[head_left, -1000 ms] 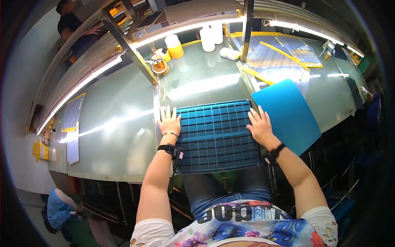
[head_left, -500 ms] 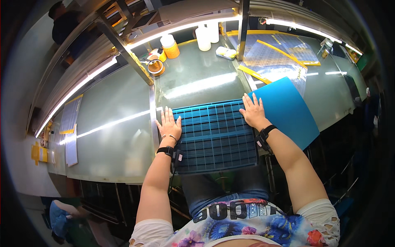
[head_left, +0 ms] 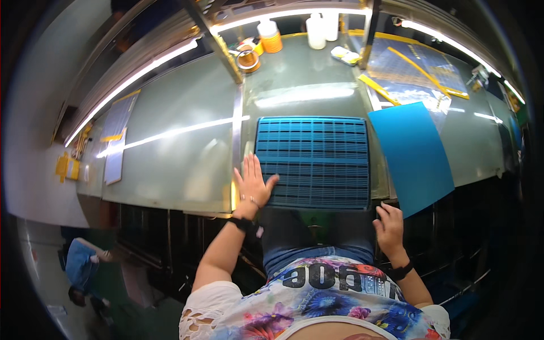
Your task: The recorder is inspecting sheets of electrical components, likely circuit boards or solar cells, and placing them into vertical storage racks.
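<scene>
A blue rectangular sheet with a dark grid of printed strips (head_left: 314, 161) lies flat on the glass-like tabletop before me. My left hand (head_left: 255, 184) is open at its left edge, fingers spread and thumb over the lower left corner; I cannot tell how firmly it touches. Off the table's front edge, near the sheet's lower right corner, is my right hand (head_left: 390, 226). Its fingers are loosely bent and apart, with nothing in them. A plain blue sheet (head_left: 416, 158) lies to the right, its near end reaching past the table edge above my right hand.
At the back stand an orange bottle (head_left: 271, 37), white bottles (head_left: 316, 31), a tape roll (head_left: 247, 59) and a small dish with a yellow-white pad (head_left: 344, 55). Clear film with yellow strips (head_left: 408, 68) lies back right. A metal post (head_left: 212, 42) rises behind. Another person (head_left: 82, 263) is lower left.
The gridded sheet has shifted farther onto the table, away from me. My right hand has left its upper right corner and drawn back toward my body. My left hand is lower along its left edge.
</scene>
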Tool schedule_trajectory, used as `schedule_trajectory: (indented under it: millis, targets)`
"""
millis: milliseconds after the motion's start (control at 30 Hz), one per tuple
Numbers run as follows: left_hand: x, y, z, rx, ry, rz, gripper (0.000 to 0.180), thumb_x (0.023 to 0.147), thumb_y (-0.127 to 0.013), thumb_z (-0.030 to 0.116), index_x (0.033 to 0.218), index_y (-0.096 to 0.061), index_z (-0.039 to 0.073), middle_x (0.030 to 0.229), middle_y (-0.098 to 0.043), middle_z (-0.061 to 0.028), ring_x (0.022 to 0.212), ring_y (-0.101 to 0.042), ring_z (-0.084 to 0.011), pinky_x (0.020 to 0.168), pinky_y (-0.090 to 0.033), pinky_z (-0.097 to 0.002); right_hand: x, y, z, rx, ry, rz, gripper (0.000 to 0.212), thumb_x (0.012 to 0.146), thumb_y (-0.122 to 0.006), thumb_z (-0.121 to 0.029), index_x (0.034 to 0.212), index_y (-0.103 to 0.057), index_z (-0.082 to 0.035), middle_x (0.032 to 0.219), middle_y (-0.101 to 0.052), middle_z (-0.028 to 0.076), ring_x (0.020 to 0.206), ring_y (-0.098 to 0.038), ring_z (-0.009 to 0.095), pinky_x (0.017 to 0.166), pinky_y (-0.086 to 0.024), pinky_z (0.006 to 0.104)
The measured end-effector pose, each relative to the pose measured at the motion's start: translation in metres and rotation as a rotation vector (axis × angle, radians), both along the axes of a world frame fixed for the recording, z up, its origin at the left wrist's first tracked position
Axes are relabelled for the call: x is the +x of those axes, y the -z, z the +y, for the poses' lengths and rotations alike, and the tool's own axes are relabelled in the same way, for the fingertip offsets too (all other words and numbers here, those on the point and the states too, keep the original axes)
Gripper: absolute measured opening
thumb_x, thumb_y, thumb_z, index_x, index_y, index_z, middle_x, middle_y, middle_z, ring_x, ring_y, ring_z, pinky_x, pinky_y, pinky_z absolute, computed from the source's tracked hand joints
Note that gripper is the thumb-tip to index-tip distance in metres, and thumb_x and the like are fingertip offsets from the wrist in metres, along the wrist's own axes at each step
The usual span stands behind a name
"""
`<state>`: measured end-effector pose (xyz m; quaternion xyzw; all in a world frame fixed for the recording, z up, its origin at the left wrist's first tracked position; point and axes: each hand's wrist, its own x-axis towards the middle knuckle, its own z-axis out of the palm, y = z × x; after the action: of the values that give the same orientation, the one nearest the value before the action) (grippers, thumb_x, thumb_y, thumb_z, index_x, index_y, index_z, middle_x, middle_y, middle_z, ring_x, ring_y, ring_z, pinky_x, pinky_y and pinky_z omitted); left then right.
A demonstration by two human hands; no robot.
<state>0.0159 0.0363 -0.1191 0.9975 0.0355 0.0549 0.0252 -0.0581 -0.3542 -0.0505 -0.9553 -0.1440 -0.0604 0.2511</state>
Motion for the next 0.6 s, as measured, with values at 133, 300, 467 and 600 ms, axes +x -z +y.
schedule_trajectory:
  millis: [133, 300, 467, 600]
  targets:
    - [-0.101, -0.004, -0.009, -0.097, -0.050, 0.064, 0.085, 0.081, -0.039, 0.058, 0.136, -0.015, -0.003, 0.143, -0.013, -0.0169, 0.133, -0.010, -0.0314, 0.100, -0.009, -0.0588, 0.021, 0.040, -0.007, 0.844, 0.401, 0.671, 0.027, 0.090, -0.047, -0.027, 0.098, -0.057, -0.002, 0.082, -0.060, 0.004, 0.071, -0.059, 0.016, 0.062, -0.046, 0.0276]
    - [-0.145, -0.010, -0.016, -0.399, -0.251, -0.151, 0.059, 0.085, -0.045, 0.047, 0.117, -0.046, -0.003, 0.127, -0.040, -0.0183, 0.119, -0.035, -0.0326, 0.095, -0.027, -0.0507, 0.044, 0.045, 0.015, 1.283, 0.413, 0.960, 0.022, 0.090, -0.047, -0.027, 0.092, -0.055, -0.006, 0.082, -0.061, 0.005, 0.077, -0.061, 0.019, 0.062, -0.047, 0.0272]
    - [-0.110, -0.010, -0.009, -1.588, -0.850, 0.030, 0.041, 0.084, -0.052, 0.044, 0.089, -0.059, 0.004, 0.084, -0.063, -0.0065, 0.078, -0.060, -0.0204, 0.069, -0.045, -0.0330, 0.051, 0.055, 0.014, 1.276, 0.392, 1.013, 0.017, 0.087, -0.052, -0.019, 0.095, -0.054, -0.004, 0.085, -0.060, 0.004, 0.070, -0.060, 0.016, 0.061, -0.050, 0.0264]
    - [-0.088, 0.001, -0.008, -1.873, -0.871, 0.112, 0.033, 0.084, -0.055, 0.041, 0.089, -0.058, 0.008, 0.080, -0.063, -0.0041, 0.073, -0.061, -0.0171, 0.064, -0.044, -0.0288, 0.052, 0.017, 0.023, 1.202, 0.171, 1.007, 0.030, 0.082, -0.053, -0.012, 0.109, -0.049, 0.002, 0.096, -0.058, 0.009, 0.079, -0.060, 0.017, 0.062, -0.053, 0.0277]
